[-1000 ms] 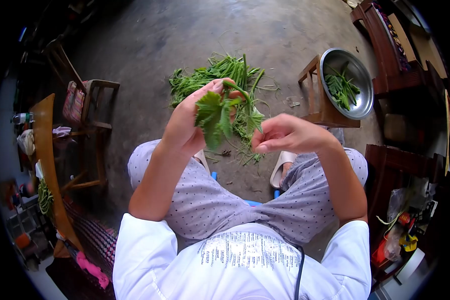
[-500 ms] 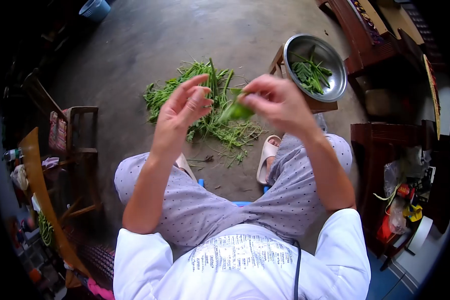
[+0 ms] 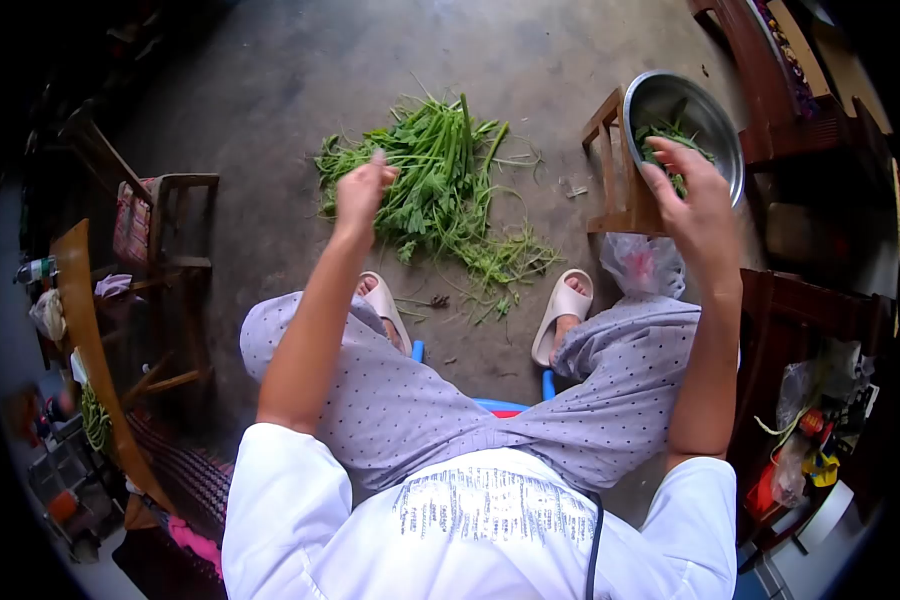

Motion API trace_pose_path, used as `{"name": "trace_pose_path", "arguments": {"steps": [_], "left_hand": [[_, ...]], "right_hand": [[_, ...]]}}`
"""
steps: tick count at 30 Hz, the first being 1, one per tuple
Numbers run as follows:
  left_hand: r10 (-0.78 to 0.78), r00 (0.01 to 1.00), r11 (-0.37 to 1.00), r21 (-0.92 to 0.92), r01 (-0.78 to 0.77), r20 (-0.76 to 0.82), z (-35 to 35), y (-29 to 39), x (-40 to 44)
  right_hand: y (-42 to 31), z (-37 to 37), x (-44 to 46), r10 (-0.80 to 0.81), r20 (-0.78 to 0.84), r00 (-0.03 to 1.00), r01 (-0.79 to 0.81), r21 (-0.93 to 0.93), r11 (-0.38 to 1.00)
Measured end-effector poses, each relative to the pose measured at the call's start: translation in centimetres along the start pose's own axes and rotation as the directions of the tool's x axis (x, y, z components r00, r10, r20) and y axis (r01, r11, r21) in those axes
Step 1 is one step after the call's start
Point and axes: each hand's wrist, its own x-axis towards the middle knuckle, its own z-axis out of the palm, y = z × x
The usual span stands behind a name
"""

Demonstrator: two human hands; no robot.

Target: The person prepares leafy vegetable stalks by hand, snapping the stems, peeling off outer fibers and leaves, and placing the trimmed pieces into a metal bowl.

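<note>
"Where do the greens lie from our hands?"

"Our pile of greens [image 3: 440, 165] is on the floor ahead of us, between our two hands, just to the right of our left hand [image 3: 358, 205] as we see it. That hand is clearly the nearer one to it."

"And our right hand [image 3: 705, 205]?"

"Well apart from the pile, out by the near rim of our metal bowl [image 3: 736, 165], with some cut greens [image 3: 675, 130] inside. The bowl sits on a wooden stool [image 3: 632, 215]."

"How do we hold our fingers?"

"Right thumb and fingers spread, with nothing seen between them. Left fingers curl in; we can't tell whether they pinch anything."

"Which way do our stalks run?"

"The thicker ones point mostly away from us; thin stems trail back rightward."
</note>
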Motion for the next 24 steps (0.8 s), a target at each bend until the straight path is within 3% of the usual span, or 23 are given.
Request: {"name": "trace_pose_path", "arguments": {"steps": [2, 3, 4, 5, 6, 7, 10, 13, 15, 17, 19, 21, 24], "left_hand": [[-0.170, 0.971, 0.951, 0.287, 0.117, 0.166, 3.3, -3.6, 1.7], [-0.234, 0.935, 0.937, 0.317, 0.145, 0.265, 5.1, -4.5, 1.9], [-0.210, 0.910, 0.954, 0.278, 0.112, 0.357, 7.0, -8.5, 4.2], [-0.127, 0.916, 0.908, 0.417, -0.047, 0.380, 9.1, -10.0, 5.2], [-0.142, 0.918, 0.851, 0.519, -0.077, 0.369, 11.6, -11.8, 6.9], [-0.094, 0.920, 0.888, 0.450, -0.096, 0.382, 13.8, -14.9, 9.0], [-0.034, 0.959, 0.714, 0.679, -0.173, 0.280, 18.8, -15.4, 11.1], [-0.030, 0.986, 0.614, 0.781, -0.109, 0.161, 21.6, -16.9, 13.2], [-0.150, 0.986, 0.588, 0.809, 0.033, 0.069, 22.7, -16.8, 13.3], [-0.115, 0.991, 0.537, 0.844, 0.006, 0.066, 22.9, -17.4, 13.9], [-0.080, 0.981, 0.522, 0.846, -0.109, 0.176, 22.2, -17.6, 14.4], [-0.101, 0.971, 0.557, 0.821, -0.125, 0.216, 21.3, -16.5, 13.8], [0.082, 0.929, 0.765, 0.575, -0.291, 0.361, 19.2, -11.9, 11.7]], "right_hand": [[-1.9, 0.8, -0.2, -0.004, 0.091, 0.996, 0.001, 0.028, 1.000], [-2.8, 1.0, -0.1, -0.022, 0.162, 0.987, 0.014, 0.053, 0.999], [-3.3, 1.3, -0.1, -0.016, 0.159, 0.987, 0.008, 0.051, 0.999], [-3.5, 1.6, 0.0, -0.048, 0.167, 0.985, 0.038, 0.064, 0.997], [-3.6, 1.8, 0.0, -0.078, 0.181, 0.980, 0.066, 0.075, 0.995], [-3.6, 1.9, -0.1, -0.065, 0.182, 0.981, 0.053, 0.070, 0.996], [-3.1, 1.6, 0.1, -0.080, 0.228, 0.970, 0.074, 0.039, 0.997], [-2.2, 1.5, 0.5, -0.037, 0.235, 0.971, 0.034, 0.018, 0.999], [-1.4, 1.5, 0.7, -0.002, 0.245, 0.969, 0.003, -0.004, 1.000], [-1.0, 1.7, 0.9, 0.024, 0.252, 0.967, -0.029, 0.018, 0.999], [-0.8, 1.6, 1.2, 0.039, 0.251, 0.967, -0.045, 0.017, 0.999], [-0.8, 1.5, 1.5, 0.027, 0.233, 0.972, -0.042, 0.062, 0.997], [-0.8, 1.3, 1.6, 0.016, 0.200, 0.980, -0.039, 0.112, 0.993]]}}
